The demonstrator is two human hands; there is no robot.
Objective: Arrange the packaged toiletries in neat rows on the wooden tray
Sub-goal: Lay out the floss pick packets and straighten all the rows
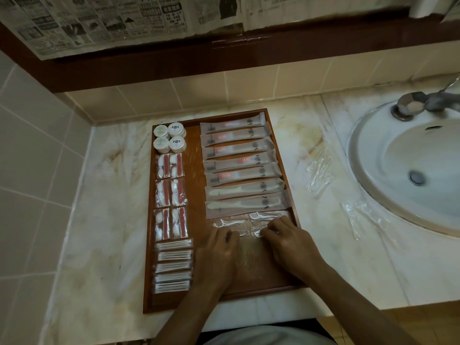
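Note:
A wooden tray (194, 170) lies on the marble counter. Its left column holds round white soaps (169, 137), clear packs with red strips (171, 192) and cotton-swab packs (173, 265). On the right, several long frosted sachets (239, 168) lie in a stacked row. Below them lie clear floss-pick packets (249, 224). My left hand (216, 252) has curled fingers on the left packet's lower edge. My right hand (288, 241) pinches the right packet's lower edge with curled fingertips.
More clear packets (319, 170) lie loose on the counter right of the tray, another (358, 217) by the rim of the white sink (388, 195). A tap (420, 102) stands at the back right. Tiled walls close in the left and back.

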